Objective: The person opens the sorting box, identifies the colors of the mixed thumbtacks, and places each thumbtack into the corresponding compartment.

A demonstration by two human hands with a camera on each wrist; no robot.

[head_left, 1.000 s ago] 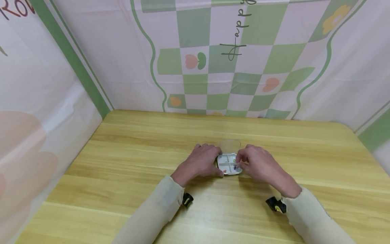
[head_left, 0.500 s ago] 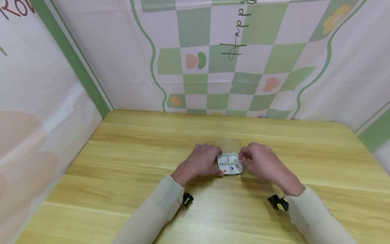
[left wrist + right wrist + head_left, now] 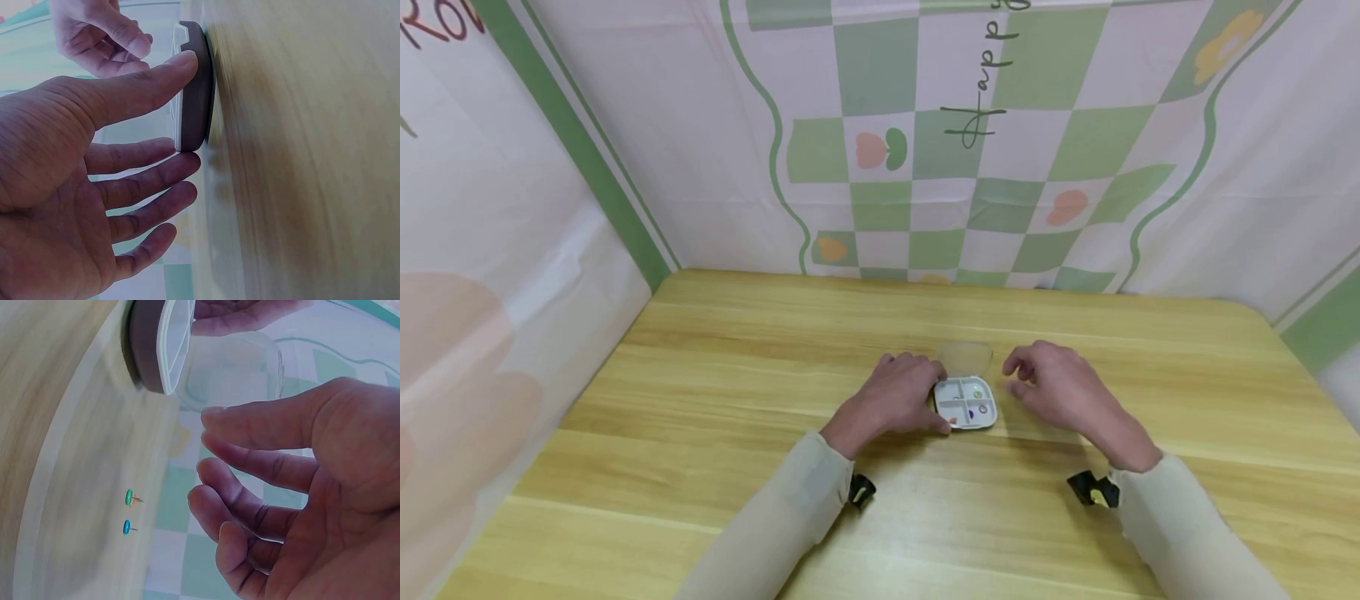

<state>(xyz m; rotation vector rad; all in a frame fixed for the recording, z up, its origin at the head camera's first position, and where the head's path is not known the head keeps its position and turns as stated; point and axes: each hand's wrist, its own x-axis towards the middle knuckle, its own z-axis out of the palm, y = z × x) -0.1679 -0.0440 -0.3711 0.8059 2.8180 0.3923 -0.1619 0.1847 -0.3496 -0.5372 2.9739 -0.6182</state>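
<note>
A small pill box with four compartments lies face up on the table. Its clear lid is folded back on the far side. Tiny coloured pieces sit in the compartments. My left hand holds the box at its left side, thumb at the near edge and forefinger at the far edge. In the left wrist view the thumb presses the box's dark side wall. My right hand hovers just right of the box, fingers loosely curled, nothing visible between them. Two thumbtacks, one green and one blue, lie nearby.
The wooden table runs back to a checked fabric wall. Another printed cloth hangs along the left side. Small black devices sit at both wrists.
My right hand has drawn back from over the box's right compartments, moving right and slightly away, which uncovers the pieces there. The left hand and the box stay put.
</note>
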